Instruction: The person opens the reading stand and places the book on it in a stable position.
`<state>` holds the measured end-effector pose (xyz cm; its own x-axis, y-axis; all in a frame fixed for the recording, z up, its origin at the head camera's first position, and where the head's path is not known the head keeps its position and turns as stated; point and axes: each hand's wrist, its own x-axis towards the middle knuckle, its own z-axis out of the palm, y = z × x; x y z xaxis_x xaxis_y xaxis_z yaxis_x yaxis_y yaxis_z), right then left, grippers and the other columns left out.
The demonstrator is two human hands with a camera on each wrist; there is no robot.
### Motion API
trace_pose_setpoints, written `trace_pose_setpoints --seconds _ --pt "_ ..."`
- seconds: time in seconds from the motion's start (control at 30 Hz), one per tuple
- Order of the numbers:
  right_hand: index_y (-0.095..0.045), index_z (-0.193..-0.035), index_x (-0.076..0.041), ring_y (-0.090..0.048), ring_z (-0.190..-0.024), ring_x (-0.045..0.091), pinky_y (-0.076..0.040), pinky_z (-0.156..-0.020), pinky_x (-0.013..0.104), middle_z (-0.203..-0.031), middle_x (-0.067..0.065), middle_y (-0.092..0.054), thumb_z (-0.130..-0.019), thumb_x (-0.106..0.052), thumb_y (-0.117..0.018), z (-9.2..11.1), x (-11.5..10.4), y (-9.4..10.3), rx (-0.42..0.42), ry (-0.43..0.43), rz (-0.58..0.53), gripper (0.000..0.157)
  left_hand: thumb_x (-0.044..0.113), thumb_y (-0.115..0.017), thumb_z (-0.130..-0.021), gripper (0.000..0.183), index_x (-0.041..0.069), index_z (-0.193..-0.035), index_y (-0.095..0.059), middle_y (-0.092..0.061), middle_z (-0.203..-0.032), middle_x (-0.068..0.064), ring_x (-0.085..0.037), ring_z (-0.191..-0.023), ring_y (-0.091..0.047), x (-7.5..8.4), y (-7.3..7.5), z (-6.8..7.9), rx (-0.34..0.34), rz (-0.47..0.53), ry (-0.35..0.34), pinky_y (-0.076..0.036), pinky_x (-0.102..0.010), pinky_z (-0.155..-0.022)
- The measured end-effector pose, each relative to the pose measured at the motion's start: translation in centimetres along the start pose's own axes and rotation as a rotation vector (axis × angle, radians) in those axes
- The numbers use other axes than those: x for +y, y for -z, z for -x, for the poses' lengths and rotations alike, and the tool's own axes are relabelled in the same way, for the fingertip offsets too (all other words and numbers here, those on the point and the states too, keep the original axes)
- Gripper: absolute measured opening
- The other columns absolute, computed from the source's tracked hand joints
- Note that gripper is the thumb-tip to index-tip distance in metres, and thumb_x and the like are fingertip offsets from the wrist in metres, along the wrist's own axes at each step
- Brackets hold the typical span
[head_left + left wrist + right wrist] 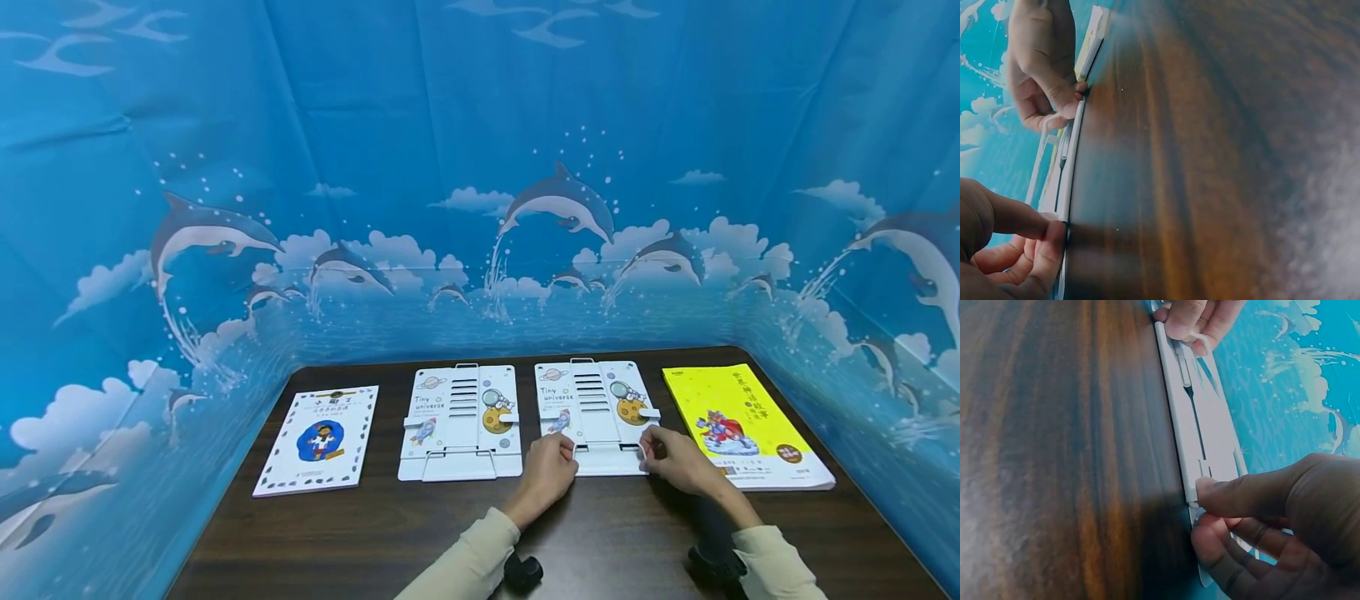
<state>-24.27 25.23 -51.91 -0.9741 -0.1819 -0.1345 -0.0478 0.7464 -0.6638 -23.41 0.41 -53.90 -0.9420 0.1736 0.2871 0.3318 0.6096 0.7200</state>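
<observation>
Two white book stands printed "Tiny universe" lie flat on the table. At the front edge of the right book stand (pixel 597 417), my left hand (pixel 551 468) pinches the left front corner, where its white wire support (pixel 1039 156) meets the panel. The right hand (pixel 678 460) pinches the same support at the opposite front corner, thumb against fingers. In the left wrist view, the wire stands raised off the panel between both hands. The fingertips hide the wire's ends. Left of them lies the other book stand (pixel 462 433), its wire support folded down along the front, touched by neither hand.
A white booklet (pixel 321 442) with a blue round picture lies at the far left. A yellow book (pixel 738 421) lies right of the right hand. The dark wooden table (pixel 337 542) backs onto a blue dolphin-print curtain (pixel 480 108).
</observation>
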Motion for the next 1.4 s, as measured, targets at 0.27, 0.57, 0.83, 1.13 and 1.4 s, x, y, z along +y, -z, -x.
trace_pose_setpoints --seconds 0.27,0.57,0.83,1.13,1.4 --pt "-0.061 -0.100 -0.010 -0.058 -0.083 0.019 -0.046 -0.070 0.028 -0.087 0.002 -0.062 -0.092 -0.005 -0.079 0.6 0.3 -0.1 0.026 0.049 -0.045 0.020 -0.008 -0.074 -0.081 0.014 0.005 -0.083 -0.069 -0.065 -0.071 0.003 0.007 -0.064 -0.049 -0.6 0.2 0.0 -0.061 0.089 -0.007 -0.046 -0.013 -0.060" --pt "-0.063 -0.100 -0.010 -0.058 -0.082 0.020 -0.047 -0.070 0.028 -0.087 0.002 -0.064 -0.091 -0.002 -0.079 0.7 0.6 -0.1 0.028 0.047 -0.058 0.020 -0.009 -0.077 -0.079 0.016 0.005 -0.081 -0.069 -0.066 -0.071 0.003 0.008 -0.065 -0.049 -0.9 0.6 -0.1 -0.075 0.098 -0.058 -0.046 -0.011 -0.061" --pt "-0.067 -0.107 -0.001 -0.060 -0.077 0.022 -0.055 -0.065 0.029 -0.089 0.007 -0.067 -0.096 -0.009 -0.077 -0.1 0.0 2.5 -0.052 0.041 -0.150 0.017 -0.001 -0.074 -0.087 0.006 0.003 -0.090 -0.077 -0.074 -0.079 -0.002 0.003 -0.068 -0.056 -0.8 2.9 -2.3 -0.179 0.071 0.000 -0.050 -0.015 -0.064" --pt "-0.067 -0.113 0.004 -0.066 -0.079 0.024 -0.061 -0.070 0.032 -0.101 0.021 -0.071 -0.103 -0.013 -0.068 -3.4 -0.1 4.9 0.168 -0.054 -0.040 0.019 0.005 -0.068 -0.097 0.010 0.003 -0.093 -0.077 -0.072 -0.079 -0.004 -0.007 -0.066 -0.058 -1.1 4.4 -6.1 0.021 -0.031 0.107 -0.047 -0.022 -0.059" --pt "-0.064 -0.122 0.009 -0.064 -0.084 0.028 -0.054 -0.070 0.031 -0.109 0.026 -0.068 -0.105 -0.017 -0.064 -6.0 1.3 4.3 0.185 -0.191 0.006 0.031 0.008 -0.063 -0.096 0.013 -0.004 -0.095 -0.070 -0.064 -0.077 -0.010 -0.016 -0.063 -0.051 -3.2 3.0 -7.9 -0.028 -0.033 0.171 -0.042 -0.027 -0.057"
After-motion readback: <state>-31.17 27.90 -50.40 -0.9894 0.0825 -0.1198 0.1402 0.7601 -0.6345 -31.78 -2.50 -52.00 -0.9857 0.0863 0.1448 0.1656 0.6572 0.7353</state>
